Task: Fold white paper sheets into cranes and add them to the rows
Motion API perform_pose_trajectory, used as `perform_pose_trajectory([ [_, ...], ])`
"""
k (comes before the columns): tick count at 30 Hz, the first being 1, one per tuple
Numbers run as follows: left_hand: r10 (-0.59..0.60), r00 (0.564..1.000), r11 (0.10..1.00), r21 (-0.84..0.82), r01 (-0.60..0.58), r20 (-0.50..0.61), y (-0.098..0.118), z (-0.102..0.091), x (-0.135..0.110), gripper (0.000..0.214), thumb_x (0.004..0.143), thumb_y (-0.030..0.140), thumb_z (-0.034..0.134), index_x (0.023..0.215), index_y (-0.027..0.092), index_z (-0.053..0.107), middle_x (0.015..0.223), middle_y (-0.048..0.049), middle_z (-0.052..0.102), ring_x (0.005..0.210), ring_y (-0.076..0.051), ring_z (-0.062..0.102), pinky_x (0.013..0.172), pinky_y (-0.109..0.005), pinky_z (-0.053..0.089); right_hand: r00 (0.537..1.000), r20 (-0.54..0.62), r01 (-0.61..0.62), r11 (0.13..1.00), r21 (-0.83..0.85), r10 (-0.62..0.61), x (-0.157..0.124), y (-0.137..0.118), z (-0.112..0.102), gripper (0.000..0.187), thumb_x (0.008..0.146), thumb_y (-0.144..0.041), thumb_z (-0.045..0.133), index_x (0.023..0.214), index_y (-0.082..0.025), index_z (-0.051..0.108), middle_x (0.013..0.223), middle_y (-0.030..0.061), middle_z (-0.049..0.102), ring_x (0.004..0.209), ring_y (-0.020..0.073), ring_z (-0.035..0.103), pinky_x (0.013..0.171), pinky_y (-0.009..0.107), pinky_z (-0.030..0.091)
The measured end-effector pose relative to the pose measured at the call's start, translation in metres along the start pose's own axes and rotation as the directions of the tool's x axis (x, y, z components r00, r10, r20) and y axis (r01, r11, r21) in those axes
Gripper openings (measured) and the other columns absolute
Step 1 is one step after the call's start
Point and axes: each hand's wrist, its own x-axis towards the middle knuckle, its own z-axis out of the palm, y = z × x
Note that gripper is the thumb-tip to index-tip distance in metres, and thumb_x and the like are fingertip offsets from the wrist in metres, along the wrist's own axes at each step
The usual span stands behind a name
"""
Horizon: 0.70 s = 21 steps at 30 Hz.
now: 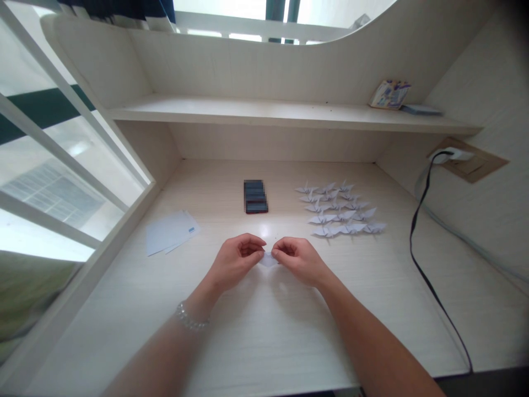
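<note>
Head view, the only one. Take the dark slab (255, 196) as landmark: count 1, flat on the desk (256, 342), pixelated, can't tell exactly what.

Count 2 bare hands, both nearer the wearer than the slab. Left hand (242, 253): fingers curled, thumb against fingers, pinching the left end of the small folded paper (269, 259). Right hand (298, 258): same curl, pinching the right end. Folded paper: count 1, white, nearer than the slab and slightly right of it, stretched between both sets of fingertips. Can't tell whether touching the desk. Bracelet (192, 321): 1, beaded, clear-looking, round the left wrist.

Right of the slab: white paper cranes (336, 206), roughly 15, in about 5 rows of 3, packed close, some overlapping, so count approximate.

Left of the slab and a bit nearer: white sheets (167, 233), at least 2, overlapping, 1 small blue mark on top.

Beyond the slab, higher up: shelf (231, 108), 1. On it, far right of the slab: printed box (389, 95), 1, and flat item (421, 110), 1, just beside it.

Far right of the slab: wall plate (483, 165), 1; black cable (418, 262), 1.
</note>
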Motion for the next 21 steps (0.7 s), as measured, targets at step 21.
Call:
perform_pose_trajectory([
  [21,-0.038,0.996,0.99,-0.141,0.026,-0.078,-0.004,0.011,0.0,0.039,0.07,0.027,0.068,0.104,0.016,0.054,0.087,-0.0067,0.066,0.083,-0.017,0.062,0.074,-0.029,0.05,0.995,-0.103,0.014,1.0,0.004,-0.013,0.0,0.004,0.009,0.014,0.082,-0.028,0.05,0.076,-0.018,0.058,0.068,0.0001,0.059,0.062,0.0121,0.051,0.057,0.023,0.039],
])
